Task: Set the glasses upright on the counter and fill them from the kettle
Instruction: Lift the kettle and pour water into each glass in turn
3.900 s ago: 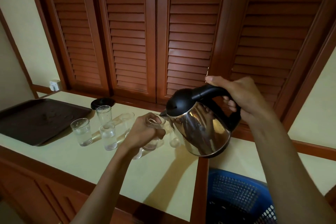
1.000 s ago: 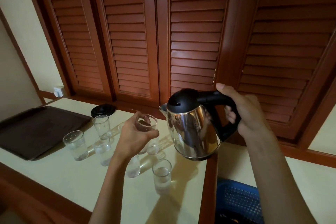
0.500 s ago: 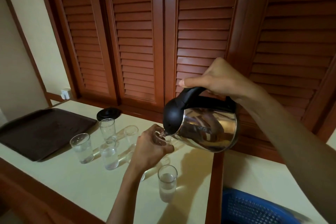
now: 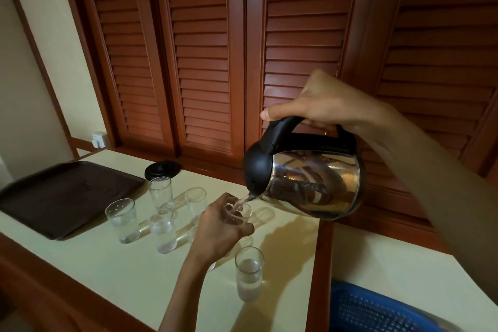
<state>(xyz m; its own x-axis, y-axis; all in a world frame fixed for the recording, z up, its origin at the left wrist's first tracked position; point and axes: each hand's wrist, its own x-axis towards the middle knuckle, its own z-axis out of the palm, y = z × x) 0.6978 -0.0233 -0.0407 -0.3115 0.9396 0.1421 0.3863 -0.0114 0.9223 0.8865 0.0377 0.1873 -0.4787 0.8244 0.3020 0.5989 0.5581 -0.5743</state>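
Observation:
My right hand [image 4: 323,105] grips the black handle of a steel kettle [image 4: 310,183], tipped steeply left so its spout sits over a clear glass [image 4: 239,213]. Water runs from the spout into that glass. My left hand [image 4: 218,232] is wrapped around it, holding it above the pale counter [image 4: 129,272]. Several other glasses stand upright on the counter: one with water at the front [image 4: 248,275], one at the left [image 4: 122,219], one in the middle [image 4: 163,232], two further back [image 4: 160,191] [image 4: 196,201].
A dark brown tray [image 4: 59,197] lies at the counter's left end, and a black kettle base [image 4: 161,170] sits behind the glasses. Louvred wooden doors [image 4: 204,62] rise behind the counter. A blue plastic basket [image 4: 377,310] sits low on the right.
The kettle went from upright beside the held glass to raised and tipped over it, and water now pours in. My left hand keeps the same glass.

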